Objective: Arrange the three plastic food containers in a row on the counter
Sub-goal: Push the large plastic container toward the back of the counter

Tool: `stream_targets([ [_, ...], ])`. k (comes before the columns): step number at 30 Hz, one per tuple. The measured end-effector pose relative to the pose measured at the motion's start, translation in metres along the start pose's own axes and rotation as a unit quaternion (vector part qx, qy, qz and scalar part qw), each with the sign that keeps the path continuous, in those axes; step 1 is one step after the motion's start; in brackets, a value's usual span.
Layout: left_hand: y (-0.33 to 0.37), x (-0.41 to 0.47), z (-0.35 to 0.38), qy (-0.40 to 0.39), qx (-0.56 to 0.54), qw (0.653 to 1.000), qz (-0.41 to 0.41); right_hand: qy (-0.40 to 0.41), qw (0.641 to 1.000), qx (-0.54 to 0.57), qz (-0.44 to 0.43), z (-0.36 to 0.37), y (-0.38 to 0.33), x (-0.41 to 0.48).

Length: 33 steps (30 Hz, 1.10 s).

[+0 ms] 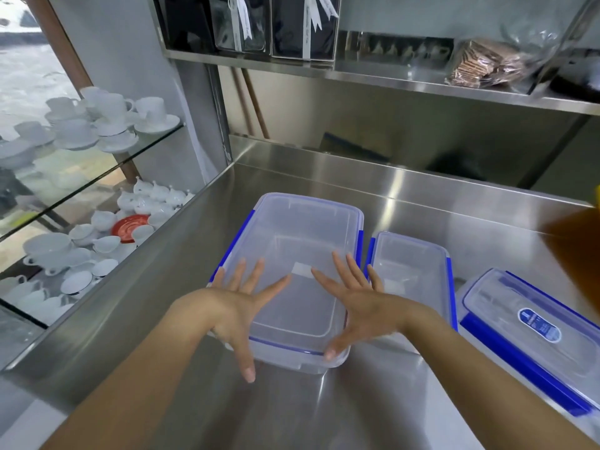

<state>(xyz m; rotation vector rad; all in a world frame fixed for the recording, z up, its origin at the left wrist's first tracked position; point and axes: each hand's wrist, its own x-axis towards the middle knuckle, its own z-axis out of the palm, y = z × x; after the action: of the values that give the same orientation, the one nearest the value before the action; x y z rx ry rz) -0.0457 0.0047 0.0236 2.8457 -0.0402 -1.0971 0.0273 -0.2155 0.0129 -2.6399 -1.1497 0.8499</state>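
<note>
The big container (302,274) sits in the middle of the frame on the shiny metal worktop (422,203). The middle-sized container (412,271) is just beside it on the right, almost touching it. The long container (532,332) lies at the lower right, turned at a slant and a little apart from the other two.

Here is what could go wrong. The worktop looks smooth and slippery, so a push on the big container could make it slide too far. It could bump the middle-sized container next to it and knock that one out of line. The left edge of the worktop is near too, and past it is a glass shelf (107,164) full of white cups (107,118). A hard shove to the left could send a box toward them. The long container is crooked, so I think it needs a turn to make a neat row.

The left hand (233,316) is wide open, with fingers spread. It is over the near left corner of the big container. The right hand (360,313) is wide open too, over the near right corner, with its thumb at the front rim. Neither hand grips anything. I cannot tell if the palms press on the lid or float just above it.
</note>
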Motion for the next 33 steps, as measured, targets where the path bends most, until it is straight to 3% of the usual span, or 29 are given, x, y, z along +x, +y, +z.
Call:
stream_targets([
  [5, 0.001, 0.008, 0.014, 0.076, 0.015, 0.997, -0.016, -0.046, 0.998, -0.030, 0.018, -0.005, -0.003, 0.008],
  [11, -0.019, 0.030, -0.008, 0.155, -0.015, 0.988, 0.019, 0.009, 0.998, 0.069, 0.010, -0.026, 0.003, 0.025],
  [18, -0.044, 0.078, -0.041, 0.286, -0.059, 0.955, 0.053, 0.089, 0.987, 0.116, 0.061, -0.055, 0.024, 0.063],
  [33, -0.066, 0.141, -0.087, 0.290, -0.036, 0.954, 0.063, 0.127, 0.973, 0.155, 0.116, -0.083, 0.046, 0.118],
])
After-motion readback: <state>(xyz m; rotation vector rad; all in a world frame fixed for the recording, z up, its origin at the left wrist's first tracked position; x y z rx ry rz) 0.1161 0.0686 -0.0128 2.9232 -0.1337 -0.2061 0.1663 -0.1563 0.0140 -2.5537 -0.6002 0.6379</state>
